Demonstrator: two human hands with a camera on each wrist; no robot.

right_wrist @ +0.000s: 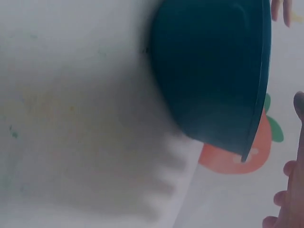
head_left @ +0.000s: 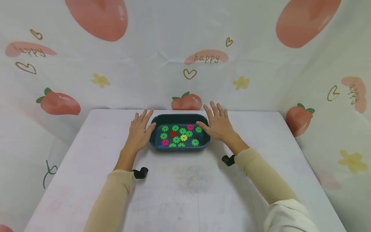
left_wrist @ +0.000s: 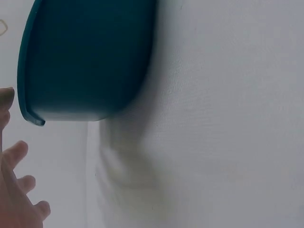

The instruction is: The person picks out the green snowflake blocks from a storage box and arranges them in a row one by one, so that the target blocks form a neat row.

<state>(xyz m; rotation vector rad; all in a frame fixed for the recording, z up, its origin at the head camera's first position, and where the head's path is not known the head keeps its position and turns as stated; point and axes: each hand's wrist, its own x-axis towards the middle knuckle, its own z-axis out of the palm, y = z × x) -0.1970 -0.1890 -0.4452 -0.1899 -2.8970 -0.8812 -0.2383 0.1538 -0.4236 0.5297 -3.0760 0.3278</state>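
Observation:
A dark teal oval-cornered basin [head_left: 179, 149] stands towards the back of the table. Inside lie several notched plastic discs, mostly green [head_left: 195, 142], with pink [head_left: 190, 127], red [head_left: 173, 133] and yellow [head_left: 184, 137] ones among them. A sliver of blue shows at the front left corner. My left hand [head_left: 139, 133] is beside the basin's left end with fingers spread, its thumb close to the rim. At the right end my right hand [head_left: 218, 125] has its fingers extended, the thumb over the rim. Both wrist views show the basin wall [left_wrist: 90, 61] with no fingers wrapped round it.
A white cloth covers the table [head_left: 191, 199], with a faint stain near the middle. Behind it hangs a white backdrop [head_left: 156, 80] printed with peaches, hearts and flowers. Each wrist wears a black device [head_left: 141, 173].

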